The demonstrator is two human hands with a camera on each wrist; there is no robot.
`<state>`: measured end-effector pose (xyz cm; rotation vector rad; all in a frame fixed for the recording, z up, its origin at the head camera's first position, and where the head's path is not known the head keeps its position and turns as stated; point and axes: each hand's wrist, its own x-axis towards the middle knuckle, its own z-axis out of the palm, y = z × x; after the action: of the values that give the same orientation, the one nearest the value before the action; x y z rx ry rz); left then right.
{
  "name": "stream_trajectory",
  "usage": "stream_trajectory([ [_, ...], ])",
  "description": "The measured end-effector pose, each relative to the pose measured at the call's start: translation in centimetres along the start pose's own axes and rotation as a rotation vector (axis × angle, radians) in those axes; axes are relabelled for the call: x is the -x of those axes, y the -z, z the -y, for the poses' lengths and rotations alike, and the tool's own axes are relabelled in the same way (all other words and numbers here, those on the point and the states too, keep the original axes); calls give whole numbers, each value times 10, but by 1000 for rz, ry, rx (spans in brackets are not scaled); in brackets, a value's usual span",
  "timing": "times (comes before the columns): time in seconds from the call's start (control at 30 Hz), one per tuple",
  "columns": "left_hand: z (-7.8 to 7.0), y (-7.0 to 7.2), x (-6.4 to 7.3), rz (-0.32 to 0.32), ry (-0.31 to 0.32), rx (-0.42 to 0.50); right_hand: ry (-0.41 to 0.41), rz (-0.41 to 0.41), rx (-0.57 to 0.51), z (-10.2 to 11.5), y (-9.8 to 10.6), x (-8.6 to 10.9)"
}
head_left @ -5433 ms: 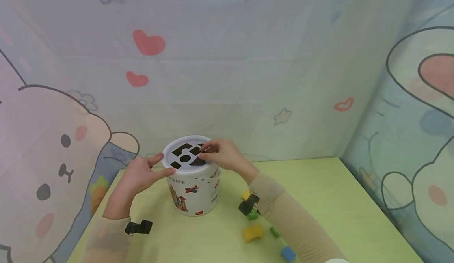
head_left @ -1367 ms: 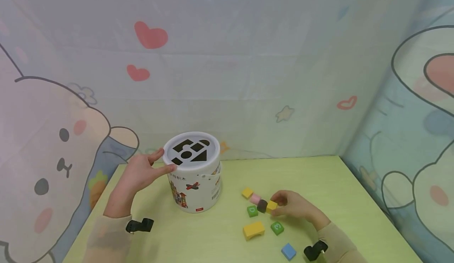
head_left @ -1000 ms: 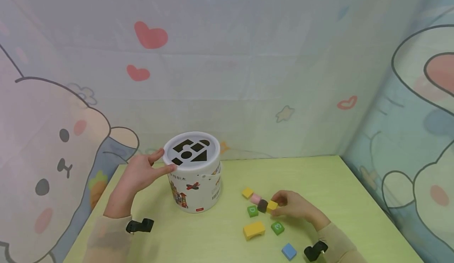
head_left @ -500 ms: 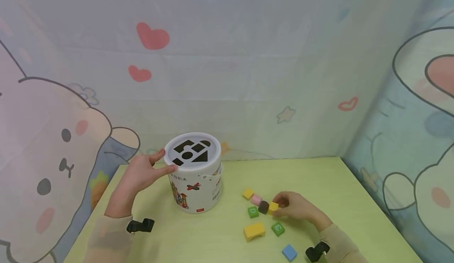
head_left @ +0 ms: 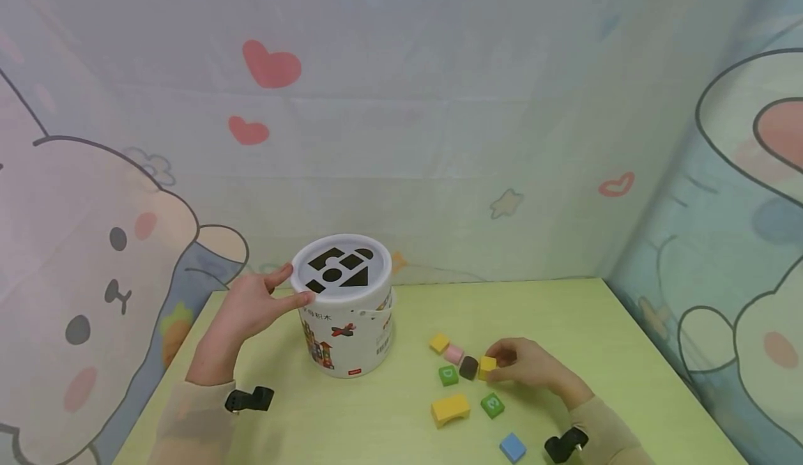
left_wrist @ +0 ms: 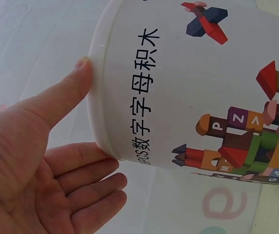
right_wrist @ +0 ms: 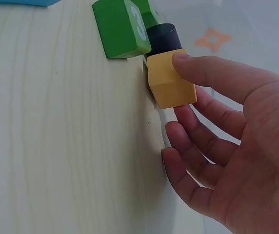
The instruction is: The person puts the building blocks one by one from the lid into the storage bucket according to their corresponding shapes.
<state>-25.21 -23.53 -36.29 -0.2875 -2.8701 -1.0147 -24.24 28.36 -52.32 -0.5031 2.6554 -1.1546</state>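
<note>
My left hand (head_left: 254,305) rests on the lid rim of a white bucket (head_left: 348,343), thumb and index finger spread along the edge. In the left wrist view its other fingers (left_wrist: 93,195) extend loosely past the rim. The lid (head_left: 300,270) has several shaped cutouts. My right hand (head_left: 533,364) pinches a small yellow block (head_left: 486,368) between thumb and fingers, low over the table. Just left of it sits a dark cylinder block (head_left: 468,368). In the right wrist view the thumb lies on top of the yellow block (right_wrist: 171,80).
Beyond the dark one lie a pink block (head_left: 454,355) and another yellow block (head_left: 439,343). Nearer are two green blocks, one left (head_left: 448,376) and one right (head_left: 492,405), a yellow arch block (head_left: 450,409) and a blue block (head_left: 513,447). A printed cloth (head_left: 408,137) hangs behind the table (head_left: 351,423).
My right hand left the bucket lid, came down to the blocks and took the yellow block, which has shifted slightly right, away from the dark cylinder. My left hand stays on the rim.
</note>
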Motion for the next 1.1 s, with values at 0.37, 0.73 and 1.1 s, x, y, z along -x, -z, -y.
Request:
stream_trajectory([
  [0.37,0,0,3,-7,-7,0,6,6,36,7,12,-1],
  [0.73,0,-1,2,-10,-20,-3,153,12,87,18,32,-3],
  [1.1,-1,2,2,-4,-14,-35,270,7,146,37,44,-15],
])
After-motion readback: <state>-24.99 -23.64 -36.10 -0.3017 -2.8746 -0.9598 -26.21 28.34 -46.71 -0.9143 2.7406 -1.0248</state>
